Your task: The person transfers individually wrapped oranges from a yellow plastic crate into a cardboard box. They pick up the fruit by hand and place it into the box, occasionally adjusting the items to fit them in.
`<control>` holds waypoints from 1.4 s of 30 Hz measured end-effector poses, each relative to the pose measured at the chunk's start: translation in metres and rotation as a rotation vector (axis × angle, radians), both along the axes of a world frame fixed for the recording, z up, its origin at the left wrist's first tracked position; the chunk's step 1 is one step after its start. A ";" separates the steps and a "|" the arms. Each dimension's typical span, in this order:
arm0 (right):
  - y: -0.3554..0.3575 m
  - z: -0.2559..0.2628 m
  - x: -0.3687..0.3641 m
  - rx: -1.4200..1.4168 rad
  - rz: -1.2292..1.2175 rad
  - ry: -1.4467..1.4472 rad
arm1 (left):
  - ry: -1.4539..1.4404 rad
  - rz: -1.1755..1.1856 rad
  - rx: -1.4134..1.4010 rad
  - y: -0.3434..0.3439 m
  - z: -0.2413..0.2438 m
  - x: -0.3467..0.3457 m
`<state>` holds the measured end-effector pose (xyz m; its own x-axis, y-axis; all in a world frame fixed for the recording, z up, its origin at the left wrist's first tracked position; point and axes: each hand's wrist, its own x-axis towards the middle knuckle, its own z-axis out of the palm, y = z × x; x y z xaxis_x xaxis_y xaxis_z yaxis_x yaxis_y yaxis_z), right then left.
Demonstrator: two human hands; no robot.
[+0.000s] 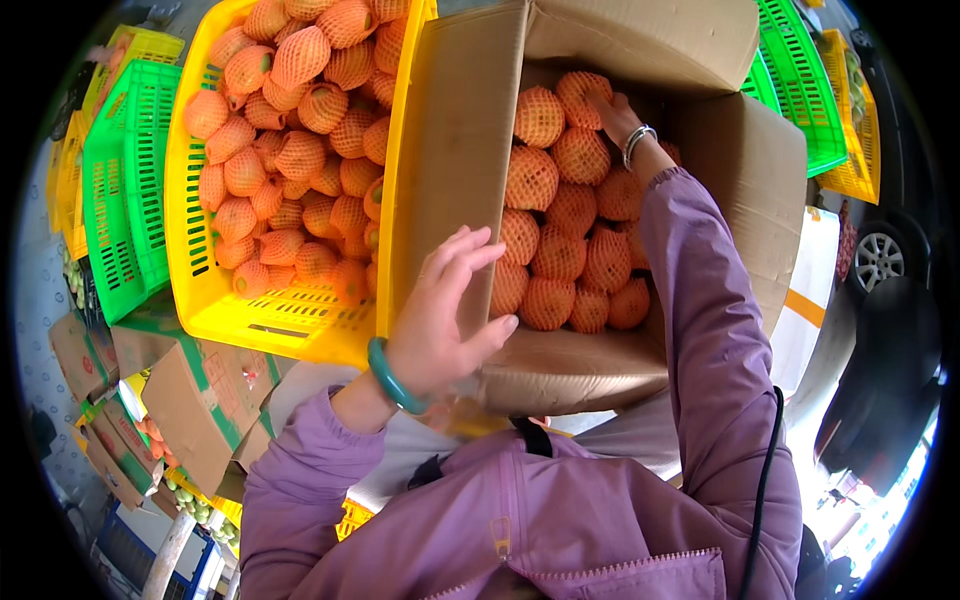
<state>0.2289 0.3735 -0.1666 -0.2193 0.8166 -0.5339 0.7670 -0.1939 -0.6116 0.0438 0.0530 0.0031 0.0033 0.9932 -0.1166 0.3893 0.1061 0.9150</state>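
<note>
An open cardboard box (574,382) stands before me, holding a layer of round fruits in orange foam nets (559,251). Deep in its far part, my right hand (619,120) touches a netted fruit (579,99); its fingertips are partly hidden, so a firm grip cannot be told. My left hand (450,315), wearing a green bangle, is empty with fingers apart, above the box's left flap (461,150). To the left, a yellow plastic crate (281,341) holds many more fruits in the same orange nets (300,154), some showing green skin at the net openings.
Green crates (124,195) stand left of the yellow crate, with cardboard boxes (202,397) below them. More green crates (806,82) and a yellow crate (862,150) are at the upper right. A white box with an orange band (806,300) stands right, near a dark car (900,225).
</note>
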 end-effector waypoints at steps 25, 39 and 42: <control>-0.004 -0.020 -0.018 0.207 -0.570 0.229 | 0.011 -0.022 -0.006 -0.001 0.000 -0.001; 0.034 -0.031 -0.049 0.053 -0.017 -0.047 | 0.050 -0.052 -0.024 0.004 0.006 0.002; 0.039 -0.031 -0.060 0.122 0.193 -0.084 | 0.053 -0.052 -0.032 0.005 0.006 0.004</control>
<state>0.1684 0.4121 -0.1978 -0.3365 0.8236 -0.4565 0.8319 0.0329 -0.5539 0.0473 0.0579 0.0091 0.0482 0.9876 -0.1495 0.4424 0.1131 0.8896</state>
